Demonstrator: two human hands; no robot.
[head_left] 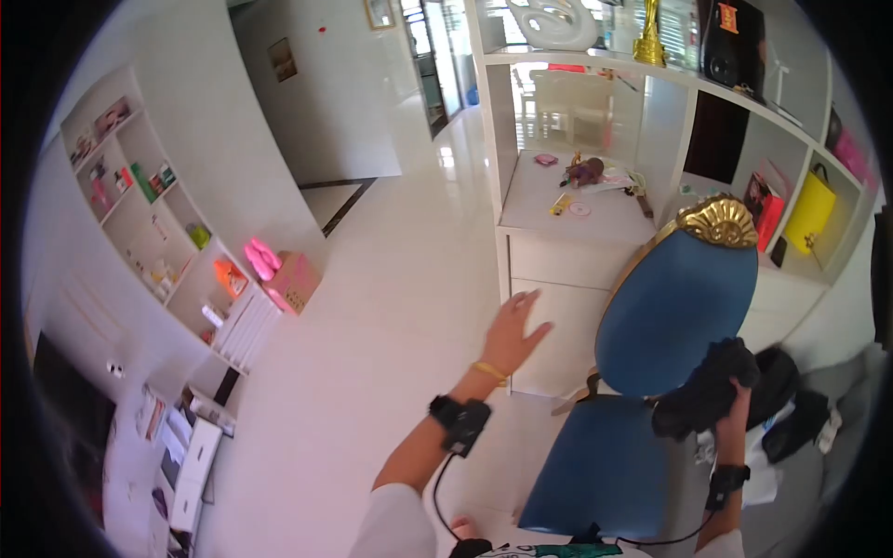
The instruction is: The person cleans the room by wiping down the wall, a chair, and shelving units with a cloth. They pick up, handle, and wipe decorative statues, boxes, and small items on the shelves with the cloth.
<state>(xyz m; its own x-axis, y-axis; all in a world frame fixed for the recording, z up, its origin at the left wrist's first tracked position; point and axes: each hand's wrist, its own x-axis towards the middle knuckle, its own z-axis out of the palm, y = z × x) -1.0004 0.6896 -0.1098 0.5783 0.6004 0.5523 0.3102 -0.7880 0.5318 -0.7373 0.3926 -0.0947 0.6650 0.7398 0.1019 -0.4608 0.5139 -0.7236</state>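
Observation:
My left hand point(517, 332) is raised in front of the white cabinet, its fingers apart and nothing in them. A yellow band and a black strapped device are on that arm. On the right, my right hand point(735, 405) grips a bundle of black cloth point(702, 391), which hangs over the seat side of the blue chair point(679, 307). The chair has a gold crest on its backrest. More dark and white clothes point(791, 428) lie on the grey sofa point(851, 395) beside that hand.
A white shelf unit point(503, 139) with small items, a yellow bag point(809, 212) and a red box stands behind the chair. To the left are wall shelves point(139, 177), a pink cardboard box point(296, 282) and a white drawer unit point(195, 470).

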